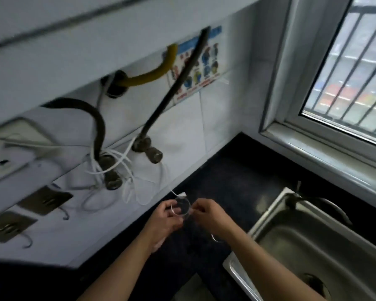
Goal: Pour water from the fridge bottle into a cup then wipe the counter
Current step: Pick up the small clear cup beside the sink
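A: Head view, looking down. What are the hands doing?

B: Both meet over the dark counter, a glossy black slab. The left hand curls its fingers round a clear cup from the left side. The right hand pinches the cup's right edge with bent fingers. So both hands are closed on the same cup.

A: What is the cup like?

B: Thin, transparent, probably plastic, with a round rim that catches the light. It is tilted so its mouth faces up toward the camera. I cannot tell if anything is in it.

A: And around it?

B: To the right, a stainless steel sink, a smooth brushed basin with a rolled rim and a round drain near the bottom edge. A dark curved faucet arches over its far side. On the left, white glazed wall tiles carry two dull metal valves, each fed by a black corrugated hose. A yellow rubbery hose bends out of a wall hole higher up. Thin white cables tangle round the valves. Two square metal hook plates stick to the near left tiles.

A: Far right?

B: A barred window in a pale frame.
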Demonstrator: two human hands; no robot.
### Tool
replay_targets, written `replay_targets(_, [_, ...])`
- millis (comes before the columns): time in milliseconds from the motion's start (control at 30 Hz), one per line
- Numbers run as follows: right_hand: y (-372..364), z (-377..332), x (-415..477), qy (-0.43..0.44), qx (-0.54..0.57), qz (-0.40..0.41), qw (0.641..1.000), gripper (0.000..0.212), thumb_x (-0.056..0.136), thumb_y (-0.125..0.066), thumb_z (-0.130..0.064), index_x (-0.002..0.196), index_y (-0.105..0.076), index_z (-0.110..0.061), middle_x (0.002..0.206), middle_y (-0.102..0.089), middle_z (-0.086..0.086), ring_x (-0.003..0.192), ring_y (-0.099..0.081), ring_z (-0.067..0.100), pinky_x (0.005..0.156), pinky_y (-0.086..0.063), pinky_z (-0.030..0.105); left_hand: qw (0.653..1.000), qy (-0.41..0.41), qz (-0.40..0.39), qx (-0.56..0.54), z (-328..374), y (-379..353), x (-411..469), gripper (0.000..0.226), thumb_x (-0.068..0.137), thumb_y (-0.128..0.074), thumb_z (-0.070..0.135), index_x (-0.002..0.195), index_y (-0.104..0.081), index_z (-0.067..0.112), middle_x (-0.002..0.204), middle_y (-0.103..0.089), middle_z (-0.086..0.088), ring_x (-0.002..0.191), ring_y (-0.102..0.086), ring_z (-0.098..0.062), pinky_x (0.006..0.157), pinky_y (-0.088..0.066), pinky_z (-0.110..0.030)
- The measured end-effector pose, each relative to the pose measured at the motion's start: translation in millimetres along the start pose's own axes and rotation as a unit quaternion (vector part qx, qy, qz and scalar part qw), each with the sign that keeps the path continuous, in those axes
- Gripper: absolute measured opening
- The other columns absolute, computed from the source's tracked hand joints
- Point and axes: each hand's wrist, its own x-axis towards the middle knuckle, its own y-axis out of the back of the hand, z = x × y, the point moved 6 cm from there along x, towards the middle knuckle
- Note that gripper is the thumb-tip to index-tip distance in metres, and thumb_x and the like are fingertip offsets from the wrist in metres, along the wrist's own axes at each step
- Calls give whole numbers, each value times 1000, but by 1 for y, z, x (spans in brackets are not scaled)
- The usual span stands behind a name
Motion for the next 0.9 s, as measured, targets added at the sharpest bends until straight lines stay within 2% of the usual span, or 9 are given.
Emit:
replay_targets(133, [-69, -30, -23, 31, 7, -60, 998, 18, 89, -61, -32, 74, -60, -21, 63, -62, -1, 54, -53, 6, 53, -43, 29, 995, 10, 63, -76, -21, 59, -59, 51, 85, -60, -23, 125, -54, 8, 128, -60, -27, 109, -62, -33, 90, -50, -44])
replay_targets(267, [-154, -62, -52, 54, -22, -121, 991, 17, 89, -60, -29, 80, -61, -15, 66, -63, 0, 56, -54, 3, 57, -45, 26, 980, 8, 122, -157, -60, 126, -126, 59, 76, -62, -26, 126, -55, 6, 122, -64, -27, 94, -65, -28, 72, -54, -34])
replay_targets(333, [-199, -75, -67, 67, -44, -162, 983, 14, 89, -60, -25, 79, -62, -14, 70, -63, -1, 63, -56, 5, 65, -49, 28, 972, 4, 150, -182, -81, 157, -157, 65, 67, -64, -22, 125, -56, 4, 119, -64, -31, 89, -65, -26, 68, -54, -31])
replay_targets(400, [-250, -89, -84, 72, -69, -205, 974, 13, 88, -61, -19, 76, -60, -15, 75, -62, -3, 70, -58, 8, 75, -52, 30, 964, -3, 182, -193, -104, 194, -193, 69, 58, -64, -17, 123, -59, 5, 123, -61, -35, 92, -64, -28, 70, -54, -33])
replay_targets(467, [-296, -100, -98, 67, -90, -229, 967, 12, 87, -62, -17, 77, -60, -13, 77, -63, -2, 72, -60, 10, 79, -53, 30, 956, -1, 207, -207, -127, 229, -225, 71, 56, -63, -15, 123, -59, 5, 124, -60, -36, 95, -64, -30, 75, -52, -37])
replay_targets(533, [-349, -114, -114, 70, -117, -259, 956, 12, 87, -62, -19, 75, -60, -18, 77, -66, -2, 74, -65, 14, 80, -56, 30, 947, 4, 238, -217, -153, 270, -259, 70, 57, -63, -14, 124, -60, 7, 125, -61, -34, 101, -64, -33, 81, -51, -40])
replay_targets(633, [-429, -134, -139, 86, -148, -301, 938, 20, 89, -62, -21, 70, -57, -26, 80, -67, -4, 77, -68, 14, 79, -56, 31, 930, -4, 288, -228, -190, 330, -307, 69, 58, -63, -12, 124, -60, 8, 123, -65, -29, 109, -65, -32, 85, -52, -35])
replay_targets(767, [-545, -151, -170, 99, -188, -346, 914, 18, 91, -60, -18, 75, -62, -24, 76, -67, -6, 76, -67, 13, 78, -55, 31, 908, -17, 339, -246, -243, 411, -370, 66, 58, -65, -7, 121, -60, 10, 115, -71, -18, 102, -68, -20, 84, -54, -29])
replay_targets(900, [-642, -157, -189, 75, -207, -373, 901, 14, 93, -59, -17, 82, -66, -19, 86, -72, 3, 79, -71, 18, 75, -56, 30, 892, -3, 373, -257, -295, 482, -408, 67, 58, -69, -9, 122, -58, 9, 114, -69, -18, 99, -67, -19, 81, -55, -24])
